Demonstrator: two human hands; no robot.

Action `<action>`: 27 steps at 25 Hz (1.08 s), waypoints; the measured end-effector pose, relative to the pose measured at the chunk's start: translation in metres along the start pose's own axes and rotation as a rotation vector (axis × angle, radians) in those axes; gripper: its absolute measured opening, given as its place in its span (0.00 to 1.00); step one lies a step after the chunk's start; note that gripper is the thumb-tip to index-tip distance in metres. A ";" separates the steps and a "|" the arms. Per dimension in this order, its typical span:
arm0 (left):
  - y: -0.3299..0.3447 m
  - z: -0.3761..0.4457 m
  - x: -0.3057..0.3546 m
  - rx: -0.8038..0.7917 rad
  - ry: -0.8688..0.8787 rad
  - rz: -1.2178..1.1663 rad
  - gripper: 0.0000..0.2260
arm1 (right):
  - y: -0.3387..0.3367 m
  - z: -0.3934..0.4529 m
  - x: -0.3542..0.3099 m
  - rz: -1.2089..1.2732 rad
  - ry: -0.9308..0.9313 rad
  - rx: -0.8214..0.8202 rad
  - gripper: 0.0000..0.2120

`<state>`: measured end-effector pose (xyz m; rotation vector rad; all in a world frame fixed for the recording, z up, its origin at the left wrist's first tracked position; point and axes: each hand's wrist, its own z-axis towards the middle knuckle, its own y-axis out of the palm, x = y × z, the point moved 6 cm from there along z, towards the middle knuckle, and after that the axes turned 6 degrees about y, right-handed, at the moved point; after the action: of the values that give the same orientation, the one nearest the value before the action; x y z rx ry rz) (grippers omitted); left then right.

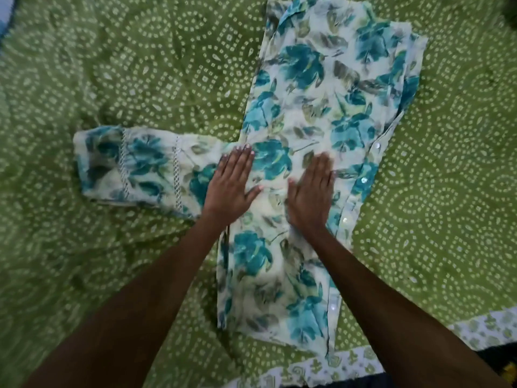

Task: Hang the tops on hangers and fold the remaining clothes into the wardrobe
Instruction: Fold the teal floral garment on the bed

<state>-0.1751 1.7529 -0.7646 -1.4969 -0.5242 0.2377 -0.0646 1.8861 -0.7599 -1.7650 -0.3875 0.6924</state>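
Green bedspread (140,65) underneath. Floral top (321,107) looks thin, limp, light. Left hand (232,186) and right hand (310,194) pressed flat, fingers straight. Grip sleeve (134,163) cuff.

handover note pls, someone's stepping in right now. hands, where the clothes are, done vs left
Left hand: flat, fingers straight, pressing the floral top near where its sleeve joins.
Right hand: flat, pressing the middle of the same top.
The top lies folded lengthwise on the green bedspread, button edge on the right, sleeve sticking out to the left.
Done: top laid out and being smoothed.
Left: sleeve not yet folded in; top not on a hanger. No hanger, wardrobe or other clothes in view.
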 end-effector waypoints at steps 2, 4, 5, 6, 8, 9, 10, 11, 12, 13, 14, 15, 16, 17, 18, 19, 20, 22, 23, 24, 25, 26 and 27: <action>-0.009 -0.019 -0.016 0.015 0.022 0.004 0.30 | 0.024 -0.062 -0.030 -0.016 -0.232 -0.110 0.33; -0.018 -0.042 -0.038 0.042 0.011 0.050 0.28 | 0.042 -0.122 -0.046 -0.035 -0.420 -0.180 0.33; -0.023 -0.053 -0.051 0.050 -0.014 0.065 0.27 | 0.047 -0.150 -0.051 -0.059 -0.515 -0.192 0.33; -0.027 -0.065 -0.064 0.056 -0.049 0.057 0.26 | 0.052 -0.178 -0.056 -0.089 -0.631 -0.207 0.33; -0.034 -0.085 -0.087 0.067 -0.100 0.040 0.26 | 0.060 -0.227 -0.061 -0.141 -0.877 -0.291 0.31; -0.036 -0.094 -0.100 0.064 -0.121 0.049 0.27 | 0.061 -0.243 -0.063 -0.150 -0.949 -0.351 0.29; -0.038 -0.101 -0.113 0.056 -0.168 0.059 0.27 | 0.059 -0.251 -0.065 -0.134 -0.990 -0.383 0.29; -0.041 -0.108 -0.126 0.058 -0.263 0.056 0.28 | 0.054 -0.251 -0.070 -0.083 -0.996 -0.375 0.29; -0.045 -0.116 -0.139 0.074 -0.403 0.031 0.30 | 0.045 -0.242 -0.078 -0.001 -0.944 -0.324 0.28; -0.049 -0.124 -0.150 0.098 -0.566 -0.024 0.32 | 0.035 -0.224 -0.083 0.094 -0.824 -0.240 0.28; -0.054 -0.131 -0.157 0.121 -0.714 -0.101 0.36 | 0.027 -0.200 -0.087 0.169 -0.654 -0.145 0.28; -0.058 -0.134 -0.161 0.136 -0.820 -0.165 0.39 | 0.021 -0.174 -0.086 0.198 -0.471 -0.062 0.29; -0.063 -0.135 -0.163 0.145 -0.892 -0.196 0.40 | 0.017 -0.149 -0.088 0.193 -0.311 -0.009 0.31; -0.068 -0.138 -0.169 0.149 -0.968 -0.203 0.41 | 0.018 -0.131 -0.096 0.178 -0.200 -0.002 0.33; -0.073 -0.142 -0.176 0.150 -1.067 -0.202 0.41 | 0.024 -0.117 -0.107 0.157 -0.134 -0.049 0.34; -0.077 -0.148 -0.183 0.150 -1.177 -0.203 0.42 | 0.033 -0.109 -0.124 0.125 -0.109 -0.130 0.35; -0.081 -0.154 -0.189 0.141 -1.263 -0.215 0.42 | 0.043 -0.106 -0.143 0.087 -0.127 -0.206 0.36; -0.083 -0.155 -0.198 0.124 -1.267 -0.254 0.36 | 0.057 -0.108 -0.180 0.057 -0.253 -0.301 0.40; -0.083 -0.152 -0.201 0.129 -1.231 -0.311 0.33 | 0.061 -0.111 -0.192 0.044 -0.327 -0.338 0.43; -0.080 -0.148 -0.205 0.140 -1.212 -0.411 0.30 | 0.061 -0.111 -0.199 0.031 -0.390 -0.371 0.46; -0.079 -0.144 -0.206 0.159 -1.225 -0.545 0.27 | 0.063 -0.109 -0.202 0.047 -0.426 -0.407 0.49; -0.082 -0.138 -0.203 0.195 -1.240 -0.700 0.23 | 0.057 -0.108 -0.203 0.121 -0.430 -0.450 0.52; -0.088 -0.128 -0.194 0.239 -1.220 -0.834 0.20 | 0.050 -0.105 -0.203 0.268 -0.387 -0.506 0.55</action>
<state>-0.2978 1.5430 -0.7123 -0.6497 -1.9424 0.5144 -0.1595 1.6734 -0.7363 -2.1834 -0.6367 1.2171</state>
